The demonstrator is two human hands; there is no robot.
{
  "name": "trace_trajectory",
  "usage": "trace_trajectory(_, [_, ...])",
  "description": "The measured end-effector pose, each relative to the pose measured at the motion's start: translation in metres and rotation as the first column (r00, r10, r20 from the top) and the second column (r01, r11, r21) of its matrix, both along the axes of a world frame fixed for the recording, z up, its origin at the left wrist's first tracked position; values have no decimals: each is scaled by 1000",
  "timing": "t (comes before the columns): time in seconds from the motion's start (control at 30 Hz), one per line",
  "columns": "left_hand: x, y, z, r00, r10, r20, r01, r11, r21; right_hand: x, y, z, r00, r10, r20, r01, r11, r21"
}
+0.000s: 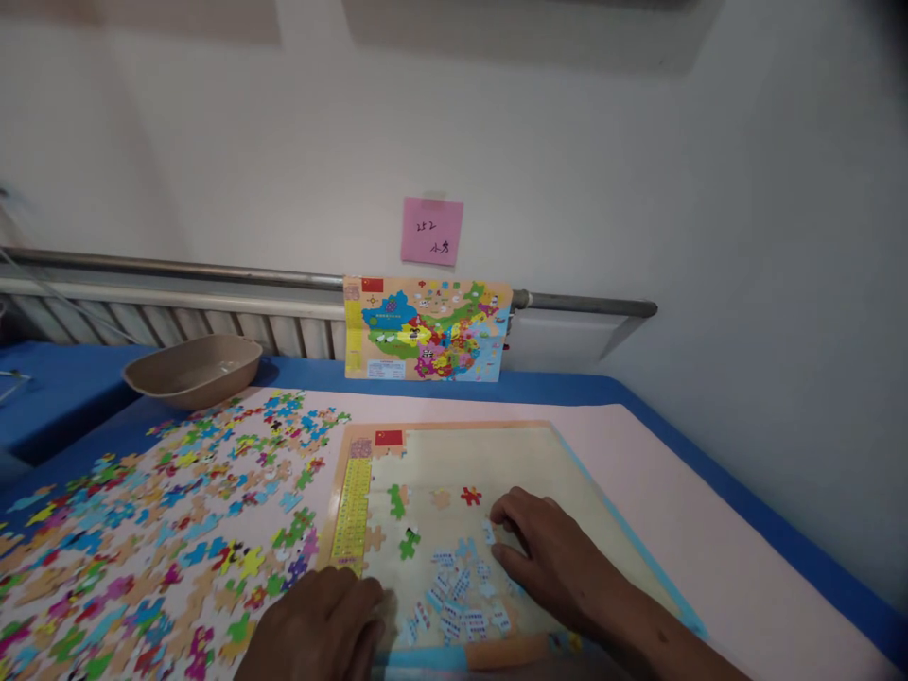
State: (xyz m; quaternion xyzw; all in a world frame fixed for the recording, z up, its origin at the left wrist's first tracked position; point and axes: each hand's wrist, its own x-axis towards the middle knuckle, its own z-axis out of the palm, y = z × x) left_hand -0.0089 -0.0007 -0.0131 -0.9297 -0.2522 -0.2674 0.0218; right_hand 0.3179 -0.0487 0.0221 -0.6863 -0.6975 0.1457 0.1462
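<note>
On the puzzle board (497, 463), head view: flag corner points away, near edge cut off by frame and hands, long axis hard to judge. Left hand (319, 629) cropped at lower edge, fingers (361, 605) curled together near the board's rim; grip cannot be told. Right hand (553, 558) spread apart, clamped on nothing, fingertips among pale blue pieces (454, 596), some hidden. Loose colored pieces (156, 539) lie left of the board.

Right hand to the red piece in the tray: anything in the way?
Nothing visible. Only bare board of the puzzle tray lies between the right hand and the red puzzle piece. The pale blue pieces sit below that gap, off the line.
</note>
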Motion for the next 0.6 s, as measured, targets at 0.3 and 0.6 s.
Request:
trace_trajectory(0.3, [-8,7,15,972,214,97,-213,977,-28,0,0,-2,1000,5,14,-5,1000,22])
trace_trajectory(0.6, [-6,2,17,965,244,99,-233,966,-108,5,2,-6,1000,-11,-13,11,1000,20])
